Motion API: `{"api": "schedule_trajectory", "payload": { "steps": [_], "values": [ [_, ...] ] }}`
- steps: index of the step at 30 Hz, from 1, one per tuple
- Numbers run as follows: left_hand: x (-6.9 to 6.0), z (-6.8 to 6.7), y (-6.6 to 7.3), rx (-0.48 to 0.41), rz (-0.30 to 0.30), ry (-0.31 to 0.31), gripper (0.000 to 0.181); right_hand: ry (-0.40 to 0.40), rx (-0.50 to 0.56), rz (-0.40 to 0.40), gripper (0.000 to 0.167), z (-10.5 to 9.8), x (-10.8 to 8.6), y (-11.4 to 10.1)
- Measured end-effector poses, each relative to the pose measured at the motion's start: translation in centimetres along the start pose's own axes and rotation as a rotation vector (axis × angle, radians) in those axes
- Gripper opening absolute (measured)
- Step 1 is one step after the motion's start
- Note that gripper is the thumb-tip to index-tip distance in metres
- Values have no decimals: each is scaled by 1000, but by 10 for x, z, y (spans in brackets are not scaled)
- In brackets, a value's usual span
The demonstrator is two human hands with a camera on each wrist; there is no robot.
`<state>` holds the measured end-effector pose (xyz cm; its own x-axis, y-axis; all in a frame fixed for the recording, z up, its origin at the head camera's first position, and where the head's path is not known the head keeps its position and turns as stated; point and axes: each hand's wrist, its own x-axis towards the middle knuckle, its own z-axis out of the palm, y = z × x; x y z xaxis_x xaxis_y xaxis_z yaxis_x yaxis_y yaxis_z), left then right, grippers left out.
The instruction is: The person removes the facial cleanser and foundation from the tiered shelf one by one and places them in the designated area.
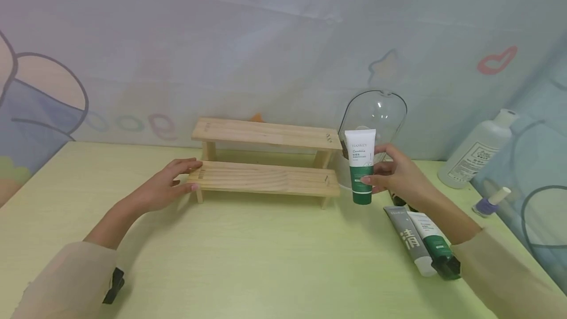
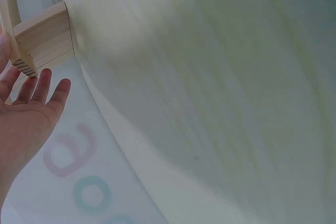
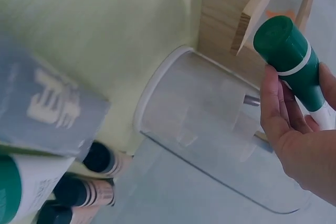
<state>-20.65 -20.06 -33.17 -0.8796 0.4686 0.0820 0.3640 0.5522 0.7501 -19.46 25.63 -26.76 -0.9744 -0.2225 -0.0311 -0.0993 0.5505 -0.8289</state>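
Observation:
A two-step wooden display stand point(image 1: 266, 177) stands at the back of the table. My left hand point(image 1: 161, 186) holds the left end of its lower step, thumb at the front corner and a finger at the rear; the other fingers point(image 2: 41, 85) spread loosely beside the board's end. My right hand point(image 1: 398, 176) grips a white-and-green squeeze tube point(image 1: 362, 166), green cap down, between thumb and fingers. The tube is raised beside the stand's right end, in front of a clear domed container point(image 1: 376, 107). In the right wrist view the green cap point(image 3: 278, 38) faces the camera.
A grey tube point(image 1: 409, 240) and another white-and-green tube point(image 1: 429, 233) lie under my right forearm. Small dark-capped bottles point(image 3: 84, 190) sit near them. A white bottle point(image 1: 478, 151) and a purple nail polish bottle point(image 1: 487, 206) are at the right edge. A printed curtain point(image 1: 266, 38) hangs behind.

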Motion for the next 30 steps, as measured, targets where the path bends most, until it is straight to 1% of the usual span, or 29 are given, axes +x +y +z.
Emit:
{"api": "schedule_trajectory", "payload": {
  "steps": [6,8,10,14,16,19,22,24,26,30],
  "values": [
    [0,1,0,-1,5,-1,58,-22,-49,31,66,-15,-15,16],
    [0,1,-1,3,4,0,58,-30,-50,46,67,-22,-20,22],
    [0,1,-1,7,2,2,58,-38,-45,59,67,-29,-26,28],
    [1,1,-2,14,3,4,58,-68,17,91,66,-44,-36,41],
    [1,1,-2,12,5,2,58,-79,47,105,63,-52,-41,49],
    [1,1,-2,8,3,1,58,-88,81,110,53,-64,-50,61],
    [1,1,-1,5,0,0,58,-77,95,119,44,-76,-59,75],
    [1,1,-1,5,-1,0,58,-78,99,124,42,-84,-65,85],
    [1,1,-1,3,1,-1,58,-61,87,146,42,-90,-71,92],
    [1,1,-1,1,5,2,58,-52,40,176,43,-101,-80,104]
  ]
}}
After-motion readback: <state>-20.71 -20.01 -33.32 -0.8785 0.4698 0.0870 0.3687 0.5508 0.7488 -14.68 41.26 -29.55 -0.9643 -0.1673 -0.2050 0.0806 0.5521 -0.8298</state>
